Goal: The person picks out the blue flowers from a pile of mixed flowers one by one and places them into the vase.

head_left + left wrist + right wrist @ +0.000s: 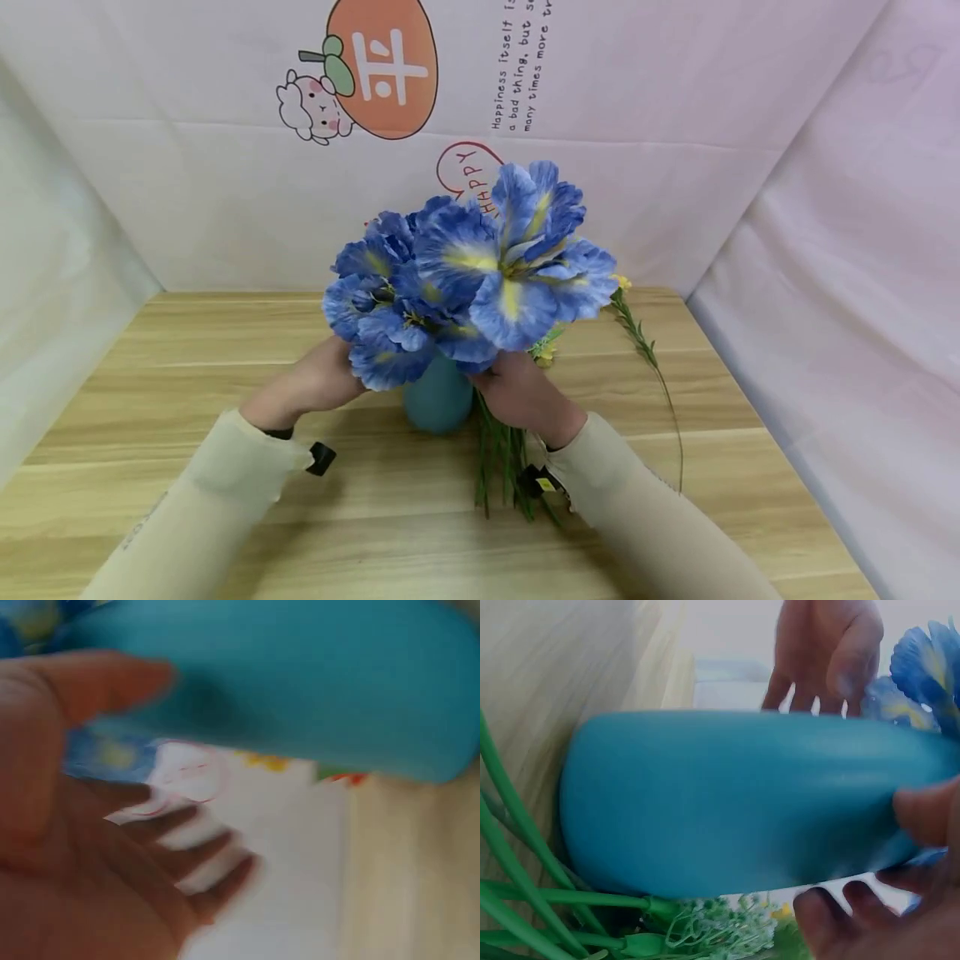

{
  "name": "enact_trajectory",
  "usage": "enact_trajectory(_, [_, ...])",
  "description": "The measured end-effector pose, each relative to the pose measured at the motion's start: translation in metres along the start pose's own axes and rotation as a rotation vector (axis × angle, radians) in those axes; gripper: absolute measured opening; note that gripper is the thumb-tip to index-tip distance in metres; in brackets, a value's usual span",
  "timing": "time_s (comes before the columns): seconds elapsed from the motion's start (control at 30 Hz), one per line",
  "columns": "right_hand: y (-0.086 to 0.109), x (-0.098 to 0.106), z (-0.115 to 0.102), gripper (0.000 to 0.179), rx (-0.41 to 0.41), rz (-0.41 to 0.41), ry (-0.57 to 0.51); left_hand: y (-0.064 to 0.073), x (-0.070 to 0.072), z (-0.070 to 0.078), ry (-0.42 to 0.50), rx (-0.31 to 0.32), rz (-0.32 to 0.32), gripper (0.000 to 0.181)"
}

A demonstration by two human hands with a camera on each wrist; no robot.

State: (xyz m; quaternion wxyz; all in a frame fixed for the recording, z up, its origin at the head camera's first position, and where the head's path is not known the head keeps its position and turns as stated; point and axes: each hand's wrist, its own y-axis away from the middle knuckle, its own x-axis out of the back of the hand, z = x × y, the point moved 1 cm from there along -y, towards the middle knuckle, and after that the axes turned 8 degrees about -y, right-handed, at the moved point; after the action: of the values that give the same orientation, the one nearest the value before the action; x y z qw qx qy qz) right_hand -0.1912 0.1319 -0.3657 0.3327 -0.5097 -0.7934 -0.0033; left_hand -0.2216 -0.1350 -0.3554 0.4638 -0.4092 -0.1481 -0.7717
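A teal vase (438, 402) stands upright on the table, crowded at the top with large blue irises (517, 287) that have yellow centres. My left hand (330, 377) is at the vase's left side; the left wrist view has its fingers spread and separated from the wall, with the thumb close against the vase (315, 682). On the other side is my right hand (521, 393), its thumb at the upper part of the vase (705, 802) in the right wrist view. The other right fingers are spread along the vase's edge. Blossoms partly hide both hands in the head view.
Green stems (502, 467) lie on the wooden table (390, 525) beside the vase, under my right wrist. White and yellow small blooms (735, 926) are near its base. A single yellow-tipped stem (663, 392) lies farther right. A printed white cloth (637, 183) hangs behind.
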Motion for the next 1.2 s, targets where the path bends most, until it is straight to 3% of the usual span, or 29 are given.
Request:
enact_trajectory(0.03, [0.000, 0.000, 0.000, 0.017, -0.004, 0.011, -0.002, -0.002, -0.006, -0.002, 0.040, -0.051, 0.030, 0.058])
enact_trajectory(0.17, [-0.002, 0.003, 0.000, 0.026, -0.066, 0.032, -0.089, -0.006, -0.026, 0.000, 0.099, -0.187, 0.148, 0.067])
enact_trajectory(0.27, [0.000, 0.007, -0.002, 0.029, -0.202, 0.010, -0.117, -0.004, -0.033, 0.006, 0.059, -0.166, 0.189, 0.071])
enact_trajectory(0.37, [0.003, 0.009, -0.002, 0.048, -0.323, -0.038, -0.114, 0.002, -0.037, 0.008, 0.072, -0.069, 0.182, 0.077])
enact_trajectory(0.4, [0.003, 0.008, -0.002, 0.047, -0.347, -0.055, -0.107, 0.004, -0.038, 0.006, 0.098, -0.046, 0.178, 0.080])
enact_trajectory(0.53, [0.004, 0.008, 0.000, 0.044, -0.340, -0.108, -0.155, 0.005, -0.040, -0.003, 0.246, -0.069, 0.131, 0.086])
enact_trajectory(0.6, [0.006, 0.012, 0.001, 0.058, -0.331, -0.105, -0.135, 0.001, -0.042, -0.010, 0.244, -0.136, 0.109, 0.089])
enact_trajectory(0.73, [0.014, 0.034, 0.010, 0.074, -0.335, -0.030, -0.083, -0.004, -0.047, -0.018, 0.196, -0.174, 0.111, 0.085])
enact_trajectory(0.87, [0.026, 0.066, 0.026, 0.078, -0.377, 0.058, 0.001, -0.007, -0.050, -0.019, 0.123, -0.236, 0.166, 0.076])
enact_trajectory(0.93, [0.035, 0.085, 0.035, 0.078, -0.436, 0.081, 0.105, -0.008, -0.052, -0.017, 0.063, -0.250, 0.193, 0.076])
enact_trajectory(1.07, [0.059, 0.124, 0.051, 0.068, -0.555, 0.099, 0.349, -0.006, -0.055, -0.009, -0.031, -0.218, 0.241, 0.090])
enact_trajectory(1.2, [0.089, 0.157, 0.068, 0.056, -0.679, 0.037, 0.521, 0.000, -0.060, -0.002, -0.109, -0.157, 0.273, 0.092])
